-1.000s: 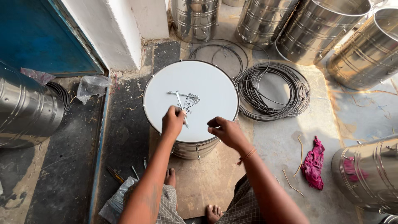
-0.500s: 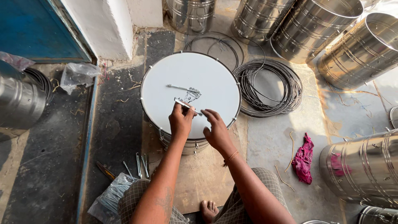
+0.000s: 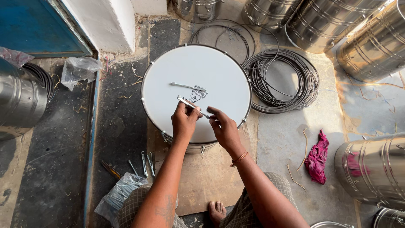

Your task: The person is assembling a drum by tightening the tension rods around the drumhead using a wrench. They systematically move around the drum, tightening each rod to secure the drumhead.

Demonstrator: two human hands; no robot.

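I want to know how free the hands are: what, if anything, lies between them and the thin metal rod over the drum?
Nothing visible does. The left hand and the right hand both already grip the thin metal rod just above the white drumhead. A second rod lies further up the drumhead, apart from them.

Bright daylight from the upper right glares off the steel drums and washes the white drumhead; soft shadows fall leftward, focus is sharp, edges bend slightly.
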